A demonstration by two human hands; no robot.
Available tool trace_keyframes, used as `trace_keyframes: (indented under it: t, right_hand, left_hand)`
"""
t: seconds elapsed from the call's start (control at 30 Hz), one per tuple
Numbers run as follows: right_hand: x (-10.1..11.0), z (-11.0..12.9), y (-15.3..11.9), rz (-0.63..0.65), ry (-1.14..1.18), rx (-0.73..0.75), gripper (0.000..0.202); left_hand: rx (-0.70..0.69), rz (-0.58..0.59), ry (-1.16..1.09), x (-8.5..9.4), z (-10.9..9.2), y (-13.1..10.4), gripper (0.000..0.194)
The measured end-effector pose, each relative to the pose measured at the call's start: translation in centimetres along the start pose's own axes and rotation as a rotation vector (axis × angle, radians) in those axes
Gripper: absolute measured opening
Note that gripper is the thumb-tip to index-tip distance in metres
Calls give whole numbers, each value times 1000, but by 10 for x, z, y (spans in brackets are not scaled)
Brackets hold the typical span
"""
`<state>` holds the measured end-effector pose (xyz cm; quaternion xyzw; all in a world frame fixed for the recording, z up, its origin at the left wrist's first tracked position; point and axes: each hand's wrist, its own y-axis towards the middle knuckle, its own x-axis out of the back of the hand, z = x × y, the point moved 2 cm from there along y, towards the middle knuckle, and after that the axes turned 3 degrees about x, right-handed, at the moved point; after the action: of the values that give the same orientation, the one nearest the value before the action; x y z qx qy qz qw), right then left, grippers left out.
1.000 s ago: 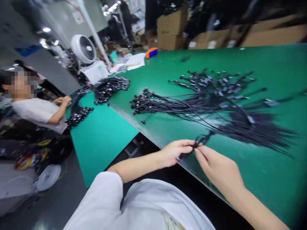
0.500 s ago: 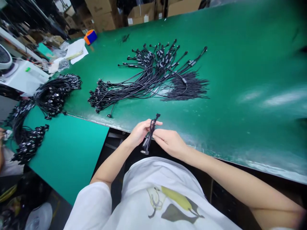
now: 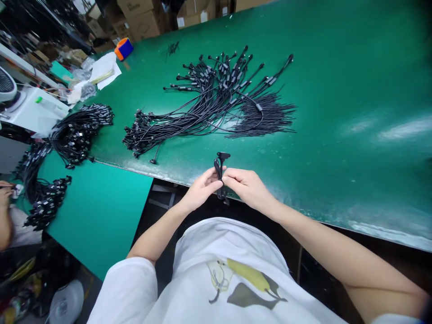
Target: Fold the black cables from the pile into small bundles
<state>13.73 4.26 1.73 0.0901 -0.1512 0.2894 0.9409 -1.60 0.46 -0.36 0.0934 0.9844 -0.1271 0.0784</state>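
A folded black cable (image 3: pixel 219 168) with connectors at its ends is held upright at the table's front edge. My left hand (image 3: pixel 202 188) is closed around it, thumb pressing its middle. My right hand (image 3: pixel 249 185) pinches right against the cable's middle; what lies between those fingertips is too small to make out. Beyond my hands lies a loose bunch of black cables (image 3: pixel 189 119), with connectors at both ends and grey sleeves near the far ends. To its right is a pile of thin black strips (image 3: pixel 266 119), partly under a cable.
More bundled cables (image 3: pixel 76 130) lie at the left, spilling onto a lower green table (image 3: pixel 101 211), where a co-worker's hand (image 3: pixel 5 193) shows. An orange and blue tape roll (image 3: pixel 123 48), papers (image 3: pixel 104 69) and a white machine (image 3: pixel 37 110) stand farther back. Cardboard boxes (image 3: pixel 145 22) line the far side.
The folded cable has turned in my hands and its lower end has risen. My left thumb has come over its middle, and my right hand has moved slightly right and up.
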Motion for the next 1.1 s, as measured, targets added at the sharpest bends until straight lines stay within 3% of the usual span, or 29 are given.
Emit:
trace_keyframes:
  t: [0.2,0.3,0.4,0.5,0.67,0.8,0.9,1.1]
  right_hand:
    - [-6,-14,-3,78,513,-302,25]
    - [-3,-11,-3,24,226,-178,28]
    - [4,-9,0,-107,-85,-69,26]
    - [5,-17,5,-161,8,-55,28]
    - [-7,-29,2,-3,361,-168,34]
    - [-2,-22,-3,-14,126,-132,36]
    - [5,-20,0,39,-46,-90,22]
    - [10,-26,1,30,-441,-21,19]
  left_hand:
    - [-82,-10,176,-7,-6,-8,53]
    - [-72,-65,167,-9,-3,-6,49]
    - [-24,-168,-45,-9,-2,0,47]
    - [-14,-196,-256,-11,-6,6,49]
    - [3,-232,-298,-15,-8,10,48]
    - [-17,-197,-213,-11,-5,12,48]
    - [-50,-157,-72,-1,-6,14,49]
    - [-133,-247,142,28,-28,17,58]
